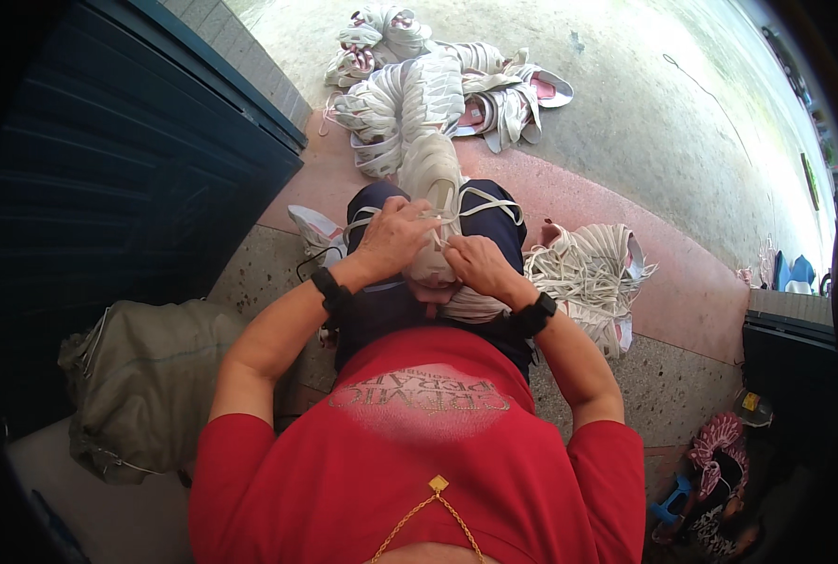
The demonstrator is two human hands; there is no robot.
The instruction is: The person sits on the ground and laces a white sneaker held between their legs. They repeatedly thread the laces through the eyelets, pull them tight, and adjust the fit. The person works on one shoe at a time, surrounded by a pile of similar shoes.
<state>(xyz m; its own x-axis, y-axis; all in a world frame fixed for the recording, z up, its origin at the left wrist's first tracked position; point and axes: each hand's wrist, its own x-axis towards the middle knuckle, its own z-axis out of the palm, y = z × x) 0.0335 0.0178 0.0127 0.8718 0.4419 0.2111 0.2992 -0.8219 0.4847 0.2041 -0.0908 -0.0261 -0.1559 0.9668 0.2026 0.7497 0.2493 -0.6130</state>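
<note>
A cream-white shoe upper point(435, 162) lies lengthwise across my knees, its opening toward the far side. My left hand point(392, 235) is closed at its left edge, fingers pinching the pale shoelace over the middle of the upper. From the right, my right hand point(480, 265) also pinches the lace, close to my left fingertips. A loose length of shoelace point(494, 200) loops over my right thigh, and another stretch trails over the left one. My fingers partly hide the eyelets.
Beyond my knees, rows of nested white shoe uppers point(409, 94) lie on the floor. Another pile with loose laces point(588, 273) sits right of my legs. A stuffed olive sack point(156, 376) stands at left, below a dark blue door point(146, 141). Patterned footwear point(720, 461) lies at lower right.
</note>
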